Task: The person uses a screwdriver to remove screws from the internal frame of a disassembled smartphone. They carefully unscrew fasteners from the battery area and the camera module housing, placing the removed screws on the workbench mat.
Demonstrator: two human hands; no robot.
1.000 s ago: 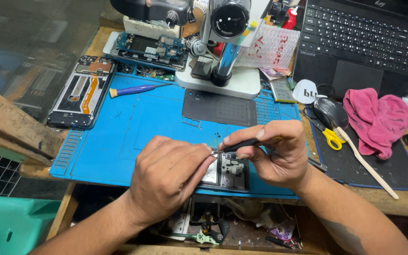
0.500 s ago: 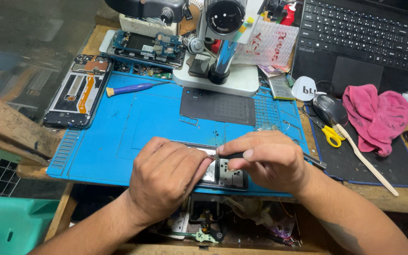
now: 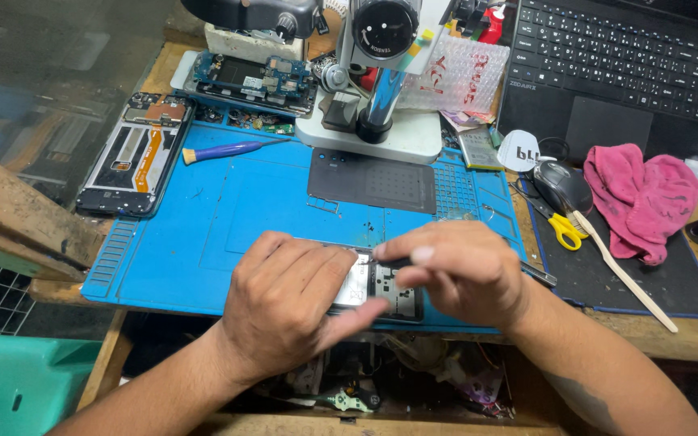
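2 hands on 1 opened phone (image 3: 385,291) at the blue mat's (image 3: 228,210) 6 o'clock edge | long axis 3–9 o'clock | left hand (image 3: 288,311) clamps its 9 o'clock end | right hand (image 3: 454,270) pinches a thin tool at 12 o'clock — equally near | 1 s ago: right hand higher, now lower.

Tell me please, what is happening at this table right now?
A person bends over a blue work mat and handles an opened phone at its near edge. The left hand steadies it while the right hand works on it with a thin tool, mostly hidden by the fingers. Behind stand a microscope, a second opened phone at the left, and a purple-handled brush. A pink cloth and yellow scissors lie at the right.
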